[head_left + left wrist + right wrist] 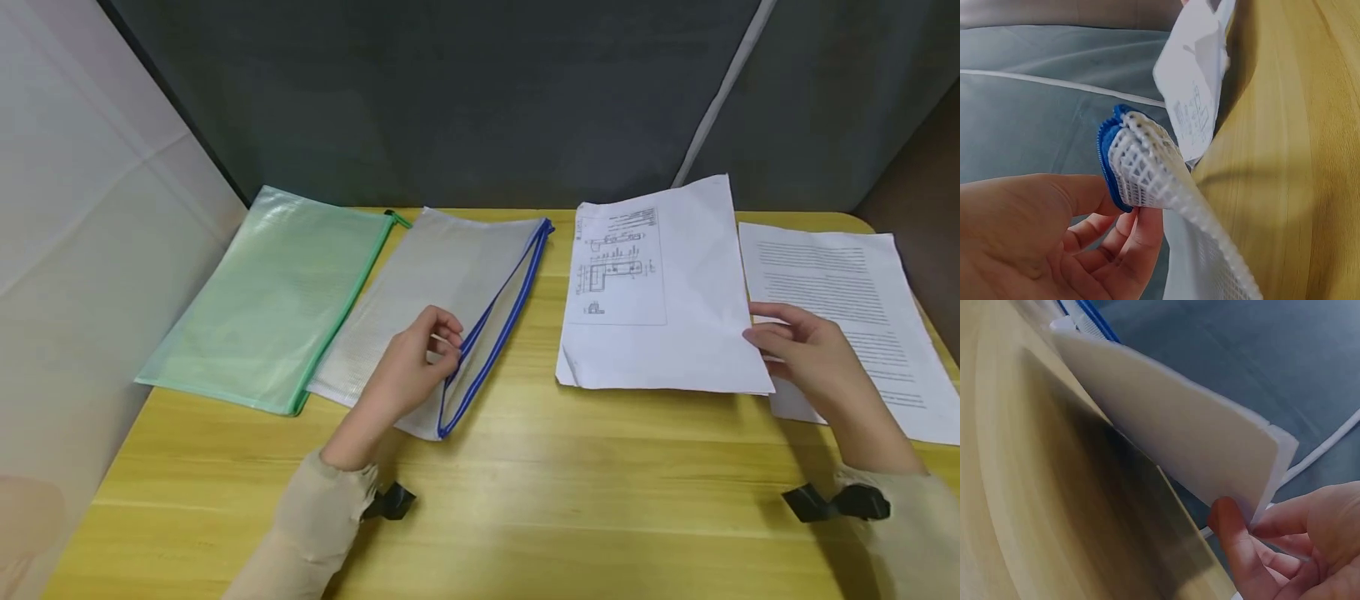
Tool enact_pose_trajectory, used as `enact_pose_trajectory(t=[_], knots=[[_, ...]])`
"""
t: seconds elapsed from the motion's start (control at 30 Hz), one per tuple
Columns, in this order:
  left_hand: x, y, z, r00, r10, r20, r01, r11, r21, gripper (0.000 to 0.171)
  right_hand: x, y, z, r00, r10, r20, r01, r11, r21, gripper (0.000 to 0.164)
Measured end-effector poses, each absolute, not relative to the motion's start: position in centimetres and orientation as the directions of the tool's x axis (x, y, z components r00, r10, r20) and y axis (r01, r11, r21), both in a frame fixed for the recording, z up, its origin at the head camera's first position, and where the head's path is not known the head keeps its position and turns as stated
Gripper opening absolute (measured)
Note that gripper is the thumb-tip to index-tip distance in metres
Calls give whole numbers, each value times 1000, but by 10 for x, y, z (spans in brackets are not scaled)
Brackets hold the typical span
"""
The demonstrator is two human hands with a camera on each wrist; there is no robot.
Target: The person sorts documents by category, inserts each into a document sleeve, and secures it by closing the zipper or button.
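Observation:
My left hand (412, 362) pinches the upper edge of a white mesh zipper pouch (442, 258) at its blue zipper. The pouch's mouth gapes on its right side, as the left wrist view also shows at the blue zipper (1107, 156). My right hand (806, 350) holds a stack of paper sheets (697, 292) by its right edge, between thumb and fingers. A technical drawing is printed on the top sheet's left part. In the right wrist view the stack (1179, 419) is tilted up over the table, its blank underside showing.
A green zipper pouch (262, 292) lies at the left, beside the mesh pouch. Printed text pages (817, 275) lie at the right, under and beyond my right hand. The wooden table (570, 500) ends at a dark grey partition (450, 100) at the back.

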State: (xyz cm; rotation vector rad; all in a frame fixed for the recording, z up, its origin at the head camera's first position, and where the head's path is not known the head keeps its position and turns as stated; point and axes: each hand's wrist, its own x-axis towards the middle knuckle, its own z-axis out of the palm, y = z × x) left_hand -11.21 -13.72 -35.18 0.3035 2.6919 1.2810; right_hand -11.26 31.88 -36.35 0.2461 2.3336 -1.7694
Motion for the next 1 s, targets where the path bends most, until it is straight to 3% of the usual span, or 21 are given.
enact_pose_trajectory(t=[0.33, 0.63, 0.73, 0.83, 1.0], knots=[[-113, -138, -354, -969, 244, -35, 125, 608, 784, 24, -98, 323, -352, -972, 53, -229, 234, 258, -937, 32], [-113, -138, -352, -968, 250, -28, 130, 593, 795, 25, -87, 328, -346, -989, -3, -149, 149, 5, -989, 32], [-112, -138, -351, -968, 248, -31, 124, 587, 800, 24, -85, 328, -345, -992, -21, -127, 128, -23, -992, 35], [-112, -139, -351, -969, 245, -33, 121, 584, 802, 24, -84, 329, -344, -992, -28, -119, 119, -3, -993, 36], [-113, -139, -351, -970, 244, -21, 128, 580, 805, 25, -84, 332, -341, -986, -5, -167, 164, 161, -973, 32]])
